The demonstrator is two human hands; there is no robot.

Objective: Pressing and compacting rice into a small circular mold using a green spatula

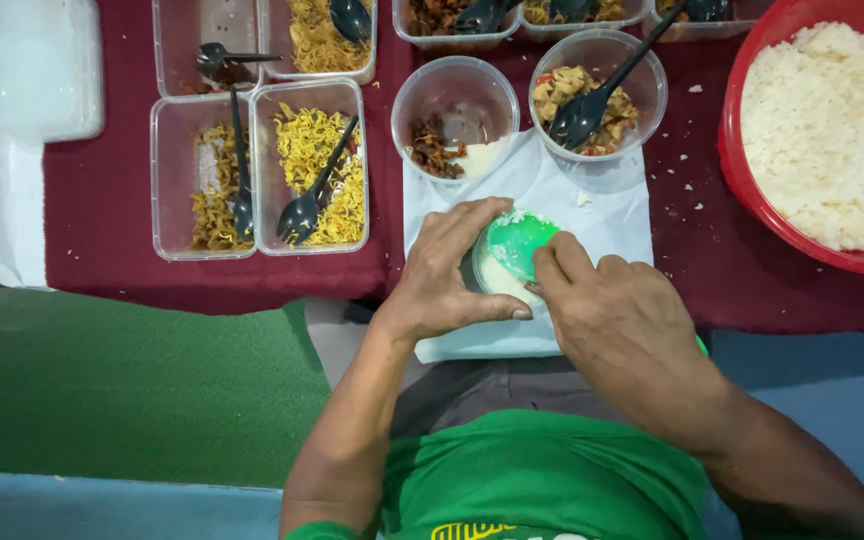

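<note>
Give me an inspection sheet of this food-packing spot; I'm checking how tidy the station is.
Surface: maroon cloth with a white paper sheet on it; scattered rice grains.
Job's things: small round bowl with a green scoop pressed into it.
Clutter: red basin of rice; noodle trays with black spoons; round tub of mixed food; nearly empty round tub; stack of clear lids.
Grippers: left hand cups the bowl; right hand presses the scoop.
Cables: nothing seen.
Surroundings: green floor.
</note>
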